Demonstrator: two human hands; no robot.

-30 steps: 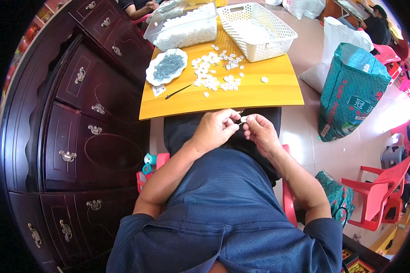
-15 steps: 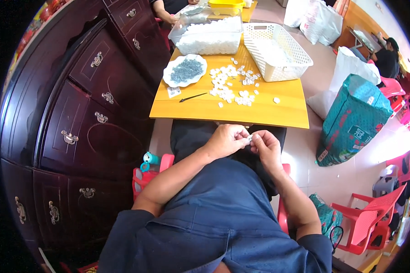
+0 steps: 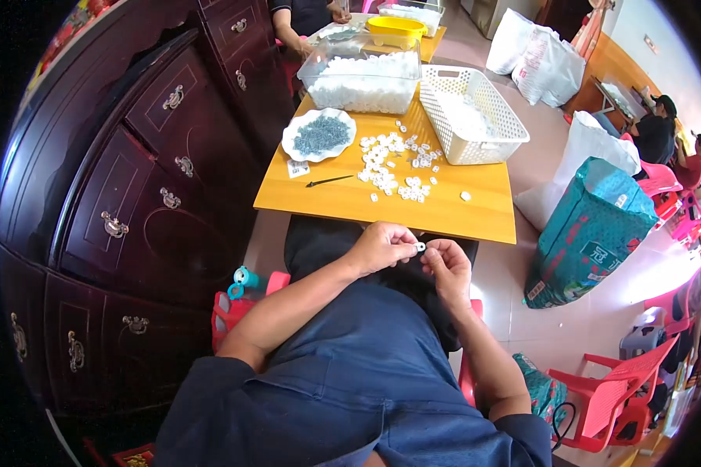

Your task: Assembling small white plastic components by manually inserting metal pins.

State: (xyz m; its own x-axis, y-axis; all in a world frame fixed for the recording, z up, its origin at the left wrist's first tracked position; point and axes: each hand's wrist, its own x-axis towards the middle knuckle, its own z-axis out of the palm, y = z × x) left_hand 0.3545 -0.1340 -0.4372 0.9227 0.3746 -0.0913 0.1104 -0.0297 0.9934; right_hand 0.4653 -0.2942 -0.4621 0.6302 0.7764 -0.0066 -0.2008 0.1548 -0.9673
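Note:
My left hand [image 3: 383, 247] pinches a small white plastic piece [image 3: 420, 247] with a dark hole, above my lap and just off the table's near edge. Close on its right is my right hand [image 3: 449, 268], thumb and fingertips pressed together; whatever they hold, if anything, is too small to make out. Similar white pieces [image 3: 382, 180] lie scattered on the yellow wooden table [image 3: 319, 206]. Left of them, a scalloped white plate [image 3: 290, 146] carries a heap of small grey metal bits [image 3: 322, 135]. A thin black pointed tool [image 3: 329, 181] rests in front of the plate.
Behind the plate stands a clear bin [image 3: 362, 82] full of white pieces, beside a white perforated basket [image 3: 487, 152]. Dark drawers [image 3: 125, 187] line the left. A teal bag [image 3: 588, 233] and red chairs [image 3: 619, 389] are at right. Another person's arm [image 3: 290, 35] shows beyond the bin.
The view has shifted slightly. My right fingertips have drawn a little away from the white piece, which now shows its hole in my left fingers.

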